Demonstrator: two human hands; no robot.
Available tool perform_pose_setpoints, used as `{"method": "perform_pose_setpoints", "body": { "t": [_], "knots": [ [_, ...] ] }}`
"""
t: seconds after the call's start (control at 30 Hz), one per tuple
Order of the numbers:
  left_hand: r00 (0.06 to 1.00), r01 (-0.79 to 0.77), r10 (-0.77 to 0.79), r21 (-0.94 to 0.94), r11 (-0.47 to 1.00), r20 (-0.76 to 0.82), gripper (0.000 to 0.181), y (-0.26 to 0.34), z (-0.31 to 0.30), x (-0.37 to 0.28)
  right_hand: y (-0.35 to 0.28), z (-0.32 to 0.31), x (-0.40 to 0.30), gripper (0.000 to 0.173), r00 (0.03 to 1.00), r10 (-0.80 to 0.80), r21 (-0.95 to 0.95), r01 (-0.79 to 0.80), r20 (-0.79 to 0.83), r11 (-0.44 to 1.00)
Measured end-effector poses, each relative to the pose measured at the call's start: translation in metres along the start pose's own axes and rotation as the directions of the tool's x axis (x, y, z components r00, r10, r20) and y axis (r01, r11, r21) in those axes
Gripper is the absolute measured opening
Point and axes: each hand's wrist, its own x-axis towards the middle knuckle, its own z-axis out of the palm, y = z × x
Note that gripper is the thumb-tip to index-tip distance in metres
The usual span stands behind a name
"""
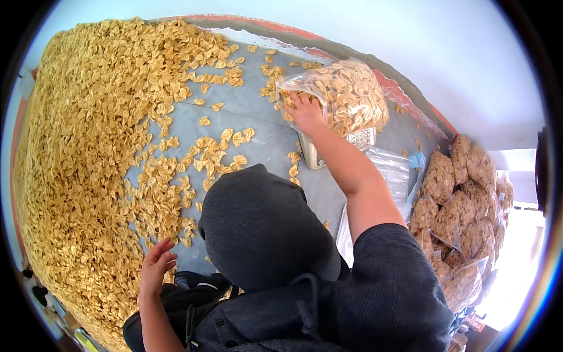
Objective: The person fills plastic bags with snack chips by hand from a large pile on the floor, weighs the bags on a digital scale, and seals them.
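Note:
My right hand (305,112) reaches into the mouth of a clear plastic bag (356,94), its fingers spread over the snack pieces inside. The bag is full of curled yellow snack pieces and lies on its side on a digital scale (313,154), whose keypad shows below it. Low on the left, my left hand (158,264) is raised with fingers apart and nothing in it. Beside it spreads a very large heap of the same curled snack pieces (83,154). A dark cap and dark clothing cover the middle of the view.
Loose pieces (211,154) lie scattered over the grey floor (246,105). Flat clear plastic bags (391,167) lie right of the scale. Filled, closed bags (457,215) are piled at the far right. A white wall (422,39) with a red-painted lower edge curves behind.

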Motion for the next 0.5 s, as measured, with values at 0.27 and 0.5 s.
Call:
{"method": "perform_pose_setpoints", "body": {
  "t": [0.27,0.5],
  "knots": [
    [1.0,0.002,-0.002,0.0,1.0,0.006,0.041,-0.001,-0.002,0.001,0.05,0.011,-0.005,0.023,0.978,0.208,0.368,-0.205,0.032,0.907],
    [1.0,-0.001,0.0,0.032,0.999,0.019,0.041,-0.002,0.008,0.003,0.009,-0.018,-0.029,0.013,0.858,0.469,0.865,-0.061,-0.209,0.498]
  ]
}}
